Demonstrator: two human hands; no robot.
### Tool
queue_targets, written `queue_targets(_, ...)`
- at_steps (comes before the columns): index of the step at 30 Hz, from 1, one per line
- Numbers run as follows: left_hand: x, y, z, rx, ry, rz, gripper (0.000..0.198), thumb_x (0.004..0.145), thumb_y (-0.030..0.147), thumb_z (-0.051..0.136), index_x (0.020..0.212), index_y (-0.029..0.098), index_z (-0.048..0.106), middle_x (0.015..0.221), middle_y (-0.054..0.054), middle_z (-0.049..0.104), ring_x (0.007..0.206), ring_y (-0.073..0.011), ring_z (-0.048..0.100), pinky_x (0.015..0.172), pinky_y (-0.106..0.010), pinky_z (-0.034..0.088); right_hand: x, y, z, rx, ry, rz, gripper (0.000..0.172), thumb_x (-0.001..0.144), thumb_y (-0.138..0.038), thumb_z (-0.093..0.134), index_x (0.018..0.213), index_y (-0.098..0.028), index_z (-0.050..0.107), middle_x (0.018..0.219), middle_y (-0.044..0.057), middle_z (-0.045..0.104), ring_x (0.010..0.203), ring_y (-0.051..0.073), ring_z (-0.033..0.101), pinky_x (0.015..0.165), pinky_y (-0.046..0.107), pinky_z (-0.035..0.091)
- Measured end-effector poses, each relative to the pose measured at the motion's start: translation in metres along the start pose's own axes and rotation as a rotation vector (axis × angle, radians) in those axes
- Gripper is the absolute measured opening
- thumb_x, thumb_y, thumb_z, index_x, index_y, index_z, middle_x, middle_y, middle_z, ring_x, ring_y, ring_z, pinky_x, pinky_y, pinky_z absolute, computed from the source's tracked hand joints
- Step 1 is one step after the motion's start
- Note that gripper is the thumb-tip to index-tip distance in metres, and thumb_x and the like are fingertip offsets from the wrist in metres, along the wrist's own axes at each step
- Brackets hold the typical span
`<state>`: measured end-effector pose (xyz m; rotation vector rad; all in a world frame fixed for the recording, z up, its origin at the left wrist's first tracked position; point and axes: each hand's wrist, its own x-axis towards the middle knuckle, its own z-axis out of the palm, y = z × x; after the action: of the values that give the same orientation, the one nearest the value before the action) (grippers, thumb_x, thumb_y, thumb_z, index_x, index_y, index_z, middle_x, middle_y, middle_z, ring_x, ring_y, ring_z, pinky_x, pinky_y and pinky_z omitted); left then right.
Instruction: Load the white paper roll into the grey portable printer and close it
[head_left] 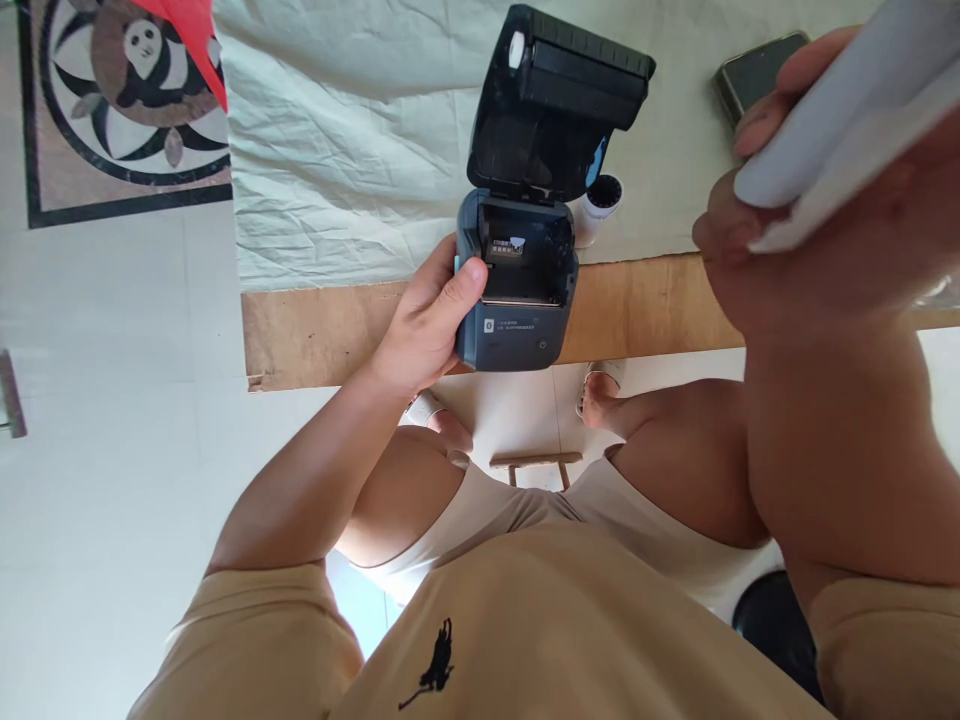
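A dark blue-grey label printer (517, 300) sits at the near edge of the table with its lid (555, 100) swung up and its paper bay showing. My left hand (427, 325) grips the printer's left side, thumb on its top edge. My right hand (810, 200) is raised close to the camera at the right, its fingers closed round a white paper roll (847, 120) that is blurred by nearness. A small white roll core (600, 205) stands on the table just right of the printer.
A creased white cloth (337, 150) covers the wooden table (315, 335). A phone (757, 75) lies at the far right. A patterned floor inlay (112, 110) and a red object (187, 35) are at the top left. My knees and a stool (536, 462) are below the table.
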<state>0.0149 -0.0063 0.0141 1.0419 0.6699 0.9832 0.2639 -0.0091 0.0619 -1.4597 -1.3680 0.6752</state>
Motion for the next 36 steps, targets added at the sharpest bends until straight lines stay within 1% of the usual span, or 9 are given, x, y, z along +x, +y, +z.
queue_targets(4, 0.001, 0.003, 0.003, 0.018, 0.026, -0.05, 0.042, 0.091, 0.056, 0.064, 0.111, 0.019, 0.066, 0.117, -0.008, 0.073, 0.13, -0.0291, 0.063, 0.105, -0.04, 0.056, 0.014, 0.022, 0.005, 0.115, 0.155, 0.084, 0.014, 0.075, -0.032, 0.055, 0.08, -0.024, 0.044, 0.07, -0.001, 0.045, 0.049, 0.006, 0.038, 0.039, 0.028, 0.026)
queue_targets(8, 0.002, 0.002, 0.003, 0.033, 0.057, -0.051, 0.047, 0.088, 0.06, 0.065, 0.109, 0.018, 0.066, 0.117, -0.01, 0.073, 0.13, -0.0306, 0.063, 0.104, -0.041, 0.057, 0.01, 0.026, 0.009, 0.036, 0.131, 0.161, 0.022, 0.072, -0.018, 0.068, 0.078, -0.023, 0.048, 0.069, -0.002, 0.054, 0.047, 0.007, 0.049, 0.044, 0.027, 0.038)
queue_targets(14, 0.003, -0.002, 0.001, -0.007, 0.032, -0.026, 0.043, 0.091, 0.055, 0.064, 0.111, 0.017, 0.066, 0.113, -0.009, 0.074, 0.129, -0.0294, 0.064, 0.104, -0.042, 0.057, 0.01, 0.025, 0.005, -0.552, 0.062, -0.017, 0.034, 0.073, -0.026, 0.079, 0.073, -0.022, 0.045, 0.084, 0.006, 0.061, 0.082, 0.014, 0.052, 0.079, 0.033, 0.043)
queue_targets(18, 0.003, -0.004, -0.001, -0.029, 0.003, -0.006, 0.036, 0.095, 0.051, 0.06, 0.112, 0.019, 0.065, 0.111, -0.007, 0.074, 0.129, -0.027, 0.063, 0.105, -0.043, 0.057, 0.016, 0.031, 0.005, -0.602, 0.034, -0.019, 0.028, 0.073, -0.023, 0.077, 0.092, -0.021, 0.056, 0.108, 0.012, 0.065, 0.091, 0.016, 0.054, 0.08, 0.032, 0.043)
queue_targets(23, 0.003, -0.003, 0.001, -0.026, 0.011, -0.018, 0.041, 0.092, 0.054, 0.063, 0.113, 0.018, 0.065, 0.113, -0.009, 0.073, 0.131, -0.03, 0.062, 0.103, -0.045, 0.058, 0.015, 0.032, 0.002, -0.634, 0.011, 0.087, 0.055, 0.073, -0.024, 0.077, 0.124, -0.018, 0.058, 0.116, 0.013, 0.068, 0.097, 0.02, 0.063, 0.089, 0.037, 0.044)
queue_targets(27, 0.003, -0.003, 0.001, -0.023, 0.041, -0.015, 0.041, 0.09, 0.055, 0.065, 0.108, 0.018, 0.067, 0.11, -0.008, 0.074, 0.128, -0.0299, 0.065, 0.101, -0.042, 0.058, 0.003, 0.022, 0.003, -0.641, 0.168, -0.265, 0.05, 0.077, -0.023, 0.071, 0.124, -0.01, 0.06, 0.124, 0.017, 0.065, 0.121, 0.029, 0.058, 0.102, 0.042, 0.043)
queue_targets(31, 0.002, -0.003, 0.001, -0.062, 0.027, 0.009, 0.035, 0.094, 0.048, 0.063, 0.109, 0.018, 0.069, 0.093, -0.003, 0.074, 0.114, -0.0229, 0.071, 0.092, -0.033, 0.06, -0.009, 0.018, 0.012, -0.51, 0.193, -0.565, 0.036, 0.073, -0.015, 0.06, 0.109, -0.02, 0.063, 0.101, 0.006, 0.066, 0.074, 0.015, 0.06, 0.071, 0.032, 0.048)
queue_targets(34, 0.003, -0.003, 0.001, -0.066, 0.024, 0.015, 0.034, 0.094, 0.047, 0.064, 0.11, 0.017, 0.07, 0.091, -0.002, 0.074, 0.109, -0.0208, 0.073, 0.092, -0.032, 0.06, -0.012, 0.023, 0.026, -0.487, 0.062, -0.526, 0.043, 0.074, -0.016, 0.062, 0.117, -0.025, 0.06, 0.111, 0.003, 0.068, 0.051, 0.006, 0.043, 0.06, 0.029, 0.045)
queue_targets(36, 0.003, -0.003, 0.0, -0.067, 0.021, 0.02, 0.036, 0.093, 0.048, 0.065, 0.111, 0.017, 0.07, 0.094, -0.003, 0.074, 0.115, -0.022, 0.071, 0.098, -0.033, 0.058, -0.011, 0.028, 0.035, -0.492, -0.016, -0.439, 0.051, 0.075, -0.018, 0.066, 0.125, -0.027, 0.055, 0.124, 0.006, 0.064, 0.057, 0.008, 0.051, 0.066, 0.032, 0.049)
